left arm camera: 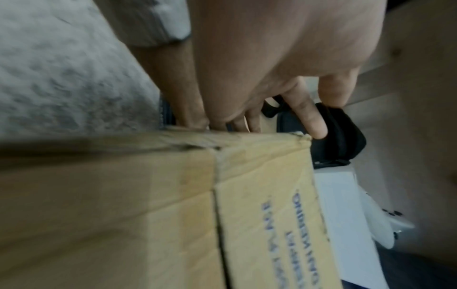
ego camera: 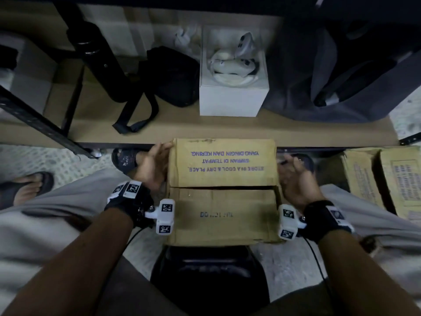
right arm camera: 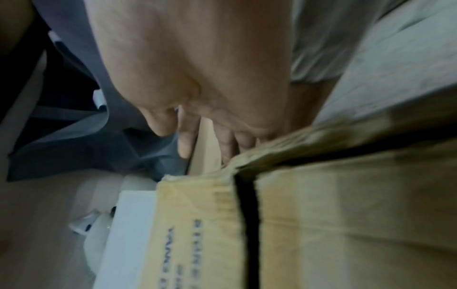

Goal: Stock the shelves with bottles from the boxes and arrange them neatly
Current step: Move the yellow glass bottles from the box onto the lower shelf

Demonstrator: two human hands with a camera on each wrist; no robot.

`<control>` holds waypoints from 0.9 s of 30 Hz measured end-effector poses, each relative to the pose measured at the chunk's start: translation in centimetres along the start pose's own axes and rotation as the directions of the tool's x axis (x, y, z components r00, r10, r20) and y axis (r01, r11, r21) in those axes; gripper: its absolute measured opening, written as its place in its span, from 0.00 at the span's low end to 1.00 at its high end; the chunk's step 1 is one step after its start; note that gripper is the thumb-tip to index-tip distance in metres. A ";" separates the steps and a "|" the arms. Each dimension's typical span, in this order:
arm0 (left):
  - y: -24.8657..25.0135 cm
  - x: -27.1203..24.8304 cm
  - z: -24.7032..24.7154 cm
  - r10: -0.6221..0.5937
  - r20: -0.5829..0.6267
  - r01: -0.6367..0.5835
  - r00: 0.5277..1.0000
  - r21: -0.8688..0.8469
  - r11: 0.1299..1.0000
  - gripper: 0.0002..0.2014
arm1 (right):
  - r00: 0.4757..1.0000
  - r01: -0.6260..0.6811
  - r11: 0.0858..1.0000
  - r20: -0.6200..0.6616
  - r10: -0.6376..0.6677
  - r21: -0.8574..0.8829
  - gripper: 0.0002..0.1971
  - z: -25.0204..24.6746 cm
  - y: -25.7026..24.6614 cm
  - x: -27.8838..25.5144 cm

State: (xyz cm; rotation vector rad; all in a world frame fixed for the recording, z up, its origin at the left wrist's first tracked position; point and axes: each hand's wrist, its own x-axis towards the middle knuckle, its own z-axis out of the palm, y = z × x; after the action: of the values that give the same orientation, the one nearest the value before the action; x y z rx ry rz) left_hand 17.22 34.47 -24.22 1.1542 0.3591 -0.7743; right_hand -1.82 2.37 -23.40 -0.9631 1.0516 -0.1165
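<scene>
Closed brown cardboard carton, blue print: on floor before low shelf, flaps shut. Left hand and right hand flank its sides, fingers straight, gripping nothing. Risk: worn flaps tearing; bottles unseen inside may shift.

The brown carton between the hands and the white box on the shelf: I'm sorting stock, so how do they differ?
The brown carton is brown cardboard with its flaps shut; the white box is white and open-topped, showing pale items inside. The carton sits in front of the shelf, between the left hand and right hand; the white box stands on the shelf untouched. The carton bears printed text. Both are rectangular.
</scene>
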 end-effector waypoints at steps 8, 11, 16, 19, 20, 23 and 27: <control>-4.7 -3.4 -3.3 -0.271 -0.271 0.348 0.924 0.298 0.889 0.22 | 0.981 -0.038 0.952 -0.192 -0.022 -0.305 0.13 0.1 4.5 -2.3; -5.7 -4.4 -3.6 -0.269 -0.326 0.379 0.906 0.346 0.858 0.25 | 0.973 -0.002 0.918 -0.212 -0.090 -0.397 0.13 0.9 4.1 -3.0; -3.9 -4.9 -2.4 -0.055 -0.433 0.248 0.900 0.403 0.881 0.32 | 0.967 0.040 0.926 -0.218 -0.130 -0.376 0.14 2.9 3.0 -5.3; -2.6 -5.5 -3.0 0.103 -0.498 0.242 0.861 0.579 0.778 0.34 | 0.984 0.071 0.936 -0.129 -0.122 -0.344 0.11 4.1 2.9 -6.5; -2.5 -6.0 -3.0 0.102 -0.490 0.264 0.866 0.619 0.740 0.32 | 0.990 0.083 0.921 -0.075 -0.121 -0.381 0.09 4.4 3.1 -6.3; -2.6 -6.4 -2.1 0.130 -0.381 0.194 0.915 0.700 0.687 0.24 | 0.987 0.162 0.857 0.071 -0.146 -0.490 0.16 5.4 3.3 -5.9; -3.6 -6.7 -2.1 0.207 -0.310 0.095 0.928 0.732 0.674 0.23 | 0.982 0.188 0.823 0.076 -0.175 -0.535 0.21 6.6 4.0 -5.8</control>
State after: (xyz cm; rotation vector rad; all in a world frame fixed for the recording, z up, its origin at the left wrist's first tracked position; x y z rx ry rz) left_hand 10.30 38.16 -23.34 2.1047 0.3206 -0.6485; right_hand -1.17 11.71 -21.36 -1.5794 0.9849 0.0422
